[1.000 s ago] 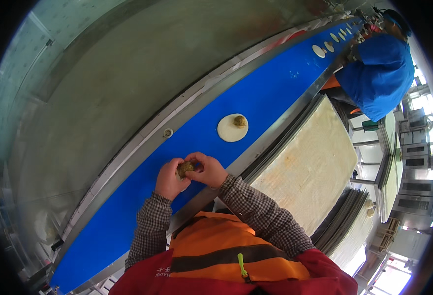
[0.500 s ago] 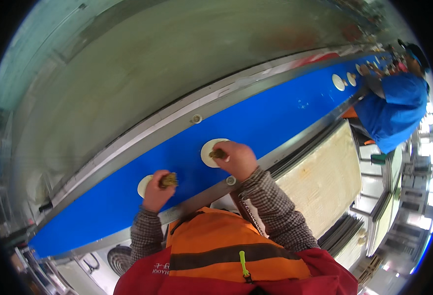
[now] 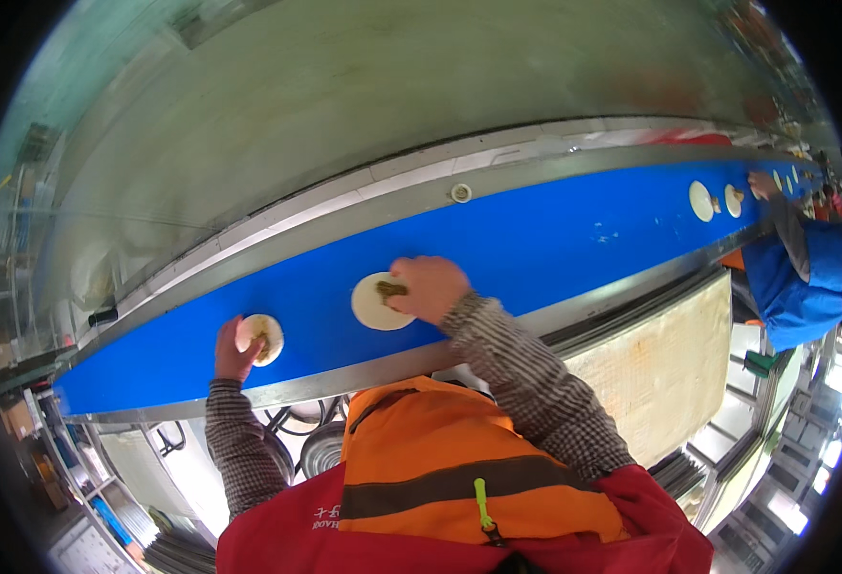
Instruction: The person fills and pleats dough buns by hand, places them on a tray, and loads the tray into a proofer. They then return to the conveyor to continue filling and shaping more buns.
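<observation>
My left hand is at the left edge of a round, pale dough wrapper, its fingers and thumb closed on the rim. A brownish-green clump of filling sits on that wrapper. To the right, my right hand is closed around another clump of filling, part of which shows at the fingertips. This second clump is over the right side of a larger flat wrapper. Both wrappers lie on a blue conveyor belt.
Metal rails edge the belt. Farther right, several wrappers lie on it beside a person in blue. A stack of pale-topped boards stands on the near side, right of my orange apron.
The left clump has gone from my left hand onto the wrapper, and that hand now grips the wrapper's edge. Both hands and both near wrappers have shifted left. The view has turned slightly.
</observation>
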Available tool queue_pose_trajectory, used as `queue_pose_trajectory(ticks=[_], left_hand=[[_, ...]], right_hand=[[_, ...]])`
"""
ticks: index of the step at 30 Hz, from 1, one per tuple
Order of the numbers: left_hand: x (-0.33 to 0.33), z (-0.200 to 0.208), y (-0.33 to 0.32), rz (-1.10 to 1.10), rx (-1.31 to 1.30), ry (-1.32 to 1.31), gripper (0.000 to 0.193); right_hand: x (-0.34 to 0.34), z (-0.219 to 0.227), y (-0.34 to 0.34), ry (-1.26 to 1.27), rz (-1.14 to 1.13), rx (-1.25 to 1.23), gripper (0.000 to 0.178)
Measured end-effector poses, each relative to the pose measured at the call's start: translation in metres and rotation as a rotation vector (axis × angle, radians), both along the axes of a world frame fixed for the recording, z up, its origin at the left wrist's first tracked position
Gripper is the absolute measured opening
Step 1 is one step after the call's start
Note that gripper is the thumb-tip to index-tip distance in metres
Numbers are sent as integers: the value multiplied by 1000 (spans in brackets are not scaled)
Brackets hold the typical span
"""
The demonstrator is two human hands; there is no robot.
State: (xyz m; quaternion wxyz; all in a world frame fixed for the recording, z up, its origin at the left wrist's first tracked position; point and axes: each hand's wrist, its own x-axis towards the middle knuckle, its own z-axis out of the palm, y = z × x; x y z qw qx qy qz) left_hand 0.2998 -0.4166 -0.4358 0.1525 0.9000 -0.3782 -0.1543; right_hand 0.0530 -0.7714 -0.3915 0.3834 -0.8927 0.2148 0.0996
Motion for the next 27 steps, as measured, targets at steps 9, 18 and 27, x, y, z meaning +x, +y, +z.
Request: queue_pose_trajectory(ticks=[9, 18, 27], left_hand=[[79, -15, 94, 417, 249, 344, 41], [25, 2, 116, 989, -520, 666, 53], [-144, 56, -186, 99, -426, 1565, 53]], right_hand=[[65, -19, 95, -92, 150, -128, 32], [70, -42, 103, -345, -83, 1016, 38], [-139, 19, -34, -716, -511, 1092, 42]])
